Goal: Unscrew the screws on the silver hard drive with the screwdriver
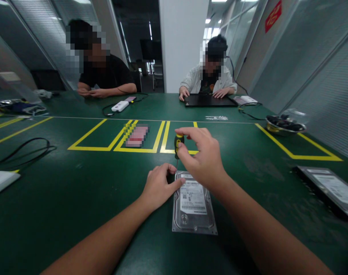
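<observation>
A silver hard drive [194, 221] with a white printed label lies flat on the green table in front of me. My left hand [159, 187] grips its far left corner, thumb on the top face and fingers curled along the side. Between the thumb and forefinger of my right hand [206, 158] is a small black and yellow screwdriver [178, 147], held upright. Its thin shaft points down at the drive's far left corner, close to my left fingertips. The tip's exact contact with the drive is too small to make out. My right hand covers the drive's far right corner.
Another hard drive [331, 187] lies at the right, and a metal bowl [285, 130] of dark items stands beyond it. A white device [3, 181] and black cable [44, 147] lie left. Across the table sit two people, one touching a black panel [209, 100]. Yellow tape [88, 149] marks rectangles.
</observation>
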`<action>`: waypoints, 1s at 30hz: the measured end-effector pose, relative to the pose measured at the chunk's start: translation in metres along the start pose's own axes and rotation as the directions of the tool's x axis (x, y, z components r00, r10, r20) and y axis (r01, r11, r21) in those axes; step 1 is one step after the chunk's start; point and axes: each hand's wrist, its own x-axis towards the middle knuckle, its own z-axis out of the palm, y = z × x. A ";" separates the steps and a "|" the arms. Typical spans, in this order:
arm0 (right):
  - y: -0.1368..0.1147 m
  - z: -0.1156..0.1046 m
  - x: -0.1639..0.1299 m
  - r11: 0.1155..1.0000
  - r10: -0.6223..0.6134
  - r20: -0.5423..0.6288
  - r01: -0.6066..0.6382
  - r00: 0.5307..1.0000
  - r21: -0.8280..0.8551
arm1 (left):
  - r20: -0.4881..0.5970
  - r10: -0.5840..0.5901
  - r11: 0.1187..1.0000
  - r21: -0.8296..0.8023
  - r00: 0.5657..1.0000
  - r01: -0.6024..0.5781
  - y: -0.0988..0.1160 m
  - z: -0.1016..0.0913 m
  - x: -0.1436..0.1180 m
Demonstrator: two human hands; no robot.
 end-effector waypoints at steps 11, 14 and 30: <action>0.002 0.000 -0.001 0.999 0.042 0.024 -0.042 0.999 -0.011 | 0.016 -0.028 1.000 -0.007 0.999 0.029 0.003 -0.003 0.000; 0.002 0.000 0.000 0.999 0.050 0.030 -0.050 0.998 0.013 | 0.015 -0.026 1.000 -0.006 1.000 0.026 0.003 -0.003 -0.001; 0.003 -0.003 0.002 0.997 0.079 0.046 -0.079 0.996 0.006 | 0.002 -0.003 1.000 -0.004 1.000 0.003 0.000 -0.001 0.000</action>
